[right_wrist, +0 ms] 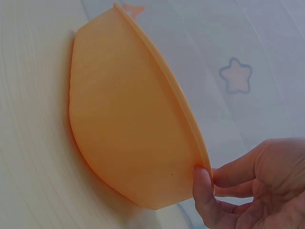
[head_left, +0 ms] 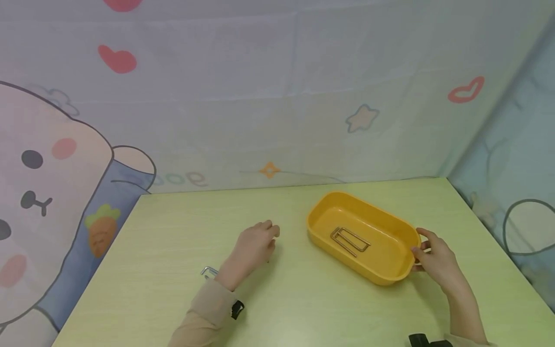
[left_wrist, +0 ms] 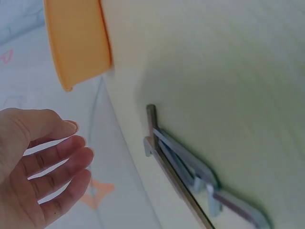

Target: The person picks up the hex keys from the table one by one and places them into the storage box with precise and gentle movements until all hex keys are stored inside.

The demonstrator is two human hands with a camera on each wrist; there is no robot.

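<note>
My right hand pinches the near right end of a yellow plastic tray, thumb and fingers at its rim. The right wrist view shows the thumb against the wall at that rim. Inside the tray lie bronze-coloured bent metal rods that look like hex keys. Left of the tray, my left hand is over the table, its fingers loosely curled and holding nothing. Silver bent rods lie beside the left wrist, partly hidden by it. In the left wrist view, a brownish rod overlaps the grey ones.
A pale yellow-green table carries everything. Behind it hangs a printed cloth with hearts and a star, and more cloth borders the right side. A bear print covers the left side.
</note>
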